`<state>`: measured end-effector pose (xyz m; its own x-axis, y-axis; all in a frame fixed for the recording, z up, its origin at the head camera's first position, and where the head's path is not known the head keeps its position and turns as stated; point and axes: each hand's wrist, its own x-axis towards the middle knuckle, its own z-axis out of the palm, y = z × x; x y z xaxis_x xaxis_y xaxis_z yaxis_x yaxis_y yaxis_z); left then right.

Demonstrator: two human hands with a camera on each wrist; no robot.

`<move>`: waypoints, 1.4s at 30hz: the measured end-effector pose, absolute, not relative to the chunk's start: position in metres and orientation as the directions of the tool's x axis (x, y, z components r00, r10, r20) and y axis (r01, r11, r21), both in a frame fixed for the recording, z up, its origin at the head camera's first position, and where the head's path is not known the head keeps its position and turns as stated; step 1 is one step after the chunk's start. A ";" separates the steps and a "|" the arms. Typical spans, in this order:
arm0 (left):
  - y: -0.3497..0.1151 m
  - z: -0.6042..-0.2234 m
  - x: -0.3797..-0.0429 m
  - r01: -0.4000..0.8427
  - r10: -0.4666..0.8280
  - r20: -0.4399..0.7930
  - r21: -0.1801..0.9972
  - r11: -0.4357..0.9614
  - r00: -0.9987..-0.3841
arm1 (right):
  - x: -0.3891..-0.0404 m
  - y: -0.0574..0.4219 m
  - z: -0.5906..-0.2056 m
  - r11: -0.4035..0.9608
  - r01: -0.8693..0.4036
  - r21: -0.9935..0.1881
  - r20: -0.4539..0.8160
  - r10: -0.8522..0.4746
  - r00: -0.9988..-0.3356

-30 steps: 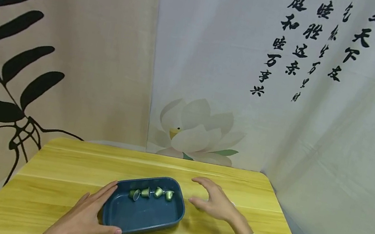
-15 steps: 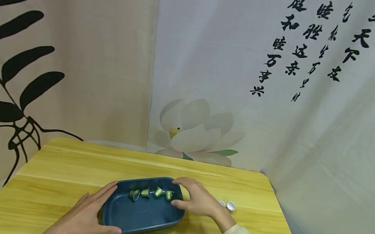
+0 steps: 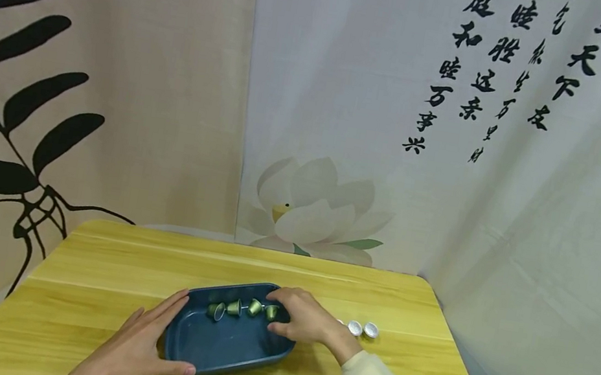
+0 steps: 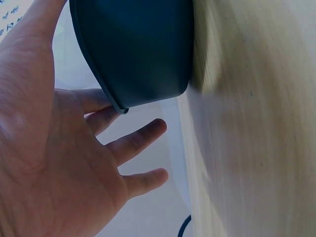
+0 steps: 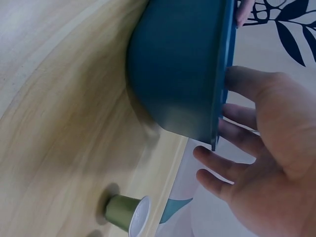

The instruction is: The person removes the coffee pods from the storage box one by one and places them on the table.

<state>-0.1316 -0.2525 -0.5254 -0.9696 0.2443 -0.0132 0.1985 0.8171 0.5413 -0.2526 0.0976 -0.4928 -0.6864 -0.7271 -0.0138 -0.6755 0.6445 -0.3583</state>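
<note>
Drapes (image 3: 173,95) hang behind a wood-grained yellow table (image 3: 117,263).

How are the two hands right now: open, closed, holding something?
Left hand: open, touching the blue tray.
Right hand: open, spread around a green capsule.

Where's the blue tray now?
In the head view, the blue tray is on the yellow table, low near the middle, with the left hand at its left end and the right hand over its right end.

In the head view, the right hand (image 3: 309,320) partly hides the blue tray (image 3: 223,340) and a white-topped capsule (image 3: 340,321).
</note>
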 end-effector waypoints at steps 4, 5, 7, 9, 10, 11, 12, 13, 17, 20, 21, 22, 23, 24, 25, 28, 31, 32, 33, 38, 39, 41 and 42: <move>-0.253 -0.526 -0.131 0.205 0.246 -0.004 0.541 0.816 -0.969 | -0.254 0.093 -0.496 0.656 -0.699 -0.285 -0.016 -0.732 -0.681; -0.253 -0.526 -0.131 0.206 0.247 -0.003 0.541 0.815 -0.969 | -0.254 0.093 -0.496 0.659 -0.702 -0.271 -0.015 -0.732 -0.681; -0.253 -0.526 -0.131 0.207 0.247 -0.001 0.542 0.815 -0.969 | -0.255 0.091 -0.497 0.667 -0.703 -0.246 -0.015 -0.728 -0.685; -0.253 -0.526 -0.131 0.207 0.247 -0.002 0.541 0.815 -0.969 | -0.255 0.089 -0.497 0.675 -0.703 -0.222 -0.017 -0.724 -0.690; -0.253 -0.526 -0.131 0.206 0.247 -0.003 0.541 0.815 -0.969 | -0.255 0.088 -0.497 0.679 -0.704 -0.211 -0.017 -0.722 -0.692; -0.253 -0.526 -0.131 0.206 0.247 -0.004 0.542 0.815 -0.969 | -0.255 0.088 -0.498 0.681 -0.703 -0.203 -0.016 -0.720 -0.694; -0.253 -0.526 -0.131 0.205 0.247 -0.006 0.542 0.815 -0.969 | -0.256 0.087 -0.498 0.684 -0.703 -0.195 -0.017 -0.719 -0.695; -0.253 -0.526 -0.131 0.204 0.247 -0.008 0.542 0.815 -0.969 | -0.256 0.087 -0.499 0.686 -0.703 -0.187 -0.017 -0.718 -0.696; -0.253 -0.526 -0.131 0.199 0.247 -0.015 0.547 0.813 -0.969 | -0.257 0.085 -0.501 0.684 -0.714 -0.146 -0.007 -0.723 -0.691; -0.254 -0.526 -0.131 0.194 0.246 -0.021 0.552 0.811 -0.969 | -0.257 0.084 -0.504 0.685 -0.719 -0.115 -0.001 -0.724 -0.690; -0.254 -0.526 -0.131 0.193 0.246 -0.022 0.553 0.810 -0.969 | -0.257 0.083 -0.506 0.686 -0.719 -0.108 -0.001 -0.724 -0.690; -0.254 -0.526 -0.131 0.192 0.245 -0.023 0.554 0.810 -0.969 | -0.257 0.083 -0.507 0.689 -0.717 -0.106 -0.001 -0.721 -0.693; -0.254 -0.526 -0.131 0.192 0.245 -0.023 0.553 0.811 -0.969 | -0.257 0.083 -0.507 0.693 -0.713 -0.105 -0.004 -0.717 -0.697; -0.253 -0.526 -0.131 0.192 0.245 -0.023 0.552 0.811 -0.969 | -0.257 0.083 -0.508 0.697 -0.709 -0.105 -0.006 -0.714 -0.700; -0.253 -0.526 -0.131 0.192 0.244 -0.021 0.551 0.812 -0.970 | -0.257 0.083 -0.509 0.700 -0.706 -0.106 -0.009 -0.711 -0.703; -0.253 -0.526 -0.131 0.194 0.243 -0.018 0.548 0.814 -0.970 | -0.256 0.082 -0.510 0.709 -0.696 -0.118 -0.011 -0.702 -0.713; -0.253 -0.525 -0.131 0.194 0.244 -0.018 0.549 0.813 -0.970 | -0.256 0.082 -0.511 0.714 -0.689 -0.129 -0.007 -0.695 -0.719; -0.254 -0.526 -0.131 0.194 0.243 -0.018 0.549 0.813 -0.970 | -0.256 0.082 -0.511 0.714 -0.688 -0.130 -0.003 -0.694 -0.720; -0.254 -0.526 -0.131 0.193 0.243 -0.019 0.549 0.813 -0.970 | -0.256 0.081 -0.511 0.713 -0.688 -0.130 0.001 -0.694 -0.720; -0.254 -0.526 -0.131 0.194 0.244 -0.019 0.549 0.813 -0.969 | -0.256 0.080 -0.510 0.714 -0.684 -0.149 0.006 -0.691 -0.723; -0.254 -0.526 -0.131 0.195 0.245 -0.019 0.548 0.813 -0.969 | -0.255 0.079 -0.510 0.716 -0.680 -0.158 0.004 -0.689 -0.725; -0.254 -0.526 -0.132 0.197 0.247 -0.017 0.547 0.813 -0.969 | -0.255 0.079 -0.511 0.719 -0.672 -0.177 -0.007 -0.683 -0.730; -0.254 -0.526 -0.132 0.198 0.247 -0.017 0.547 0.813 -0.969 | -0.255 0.079 -0.511 0.722 -0.668 -0.182 -0.012 -0.681 -0.732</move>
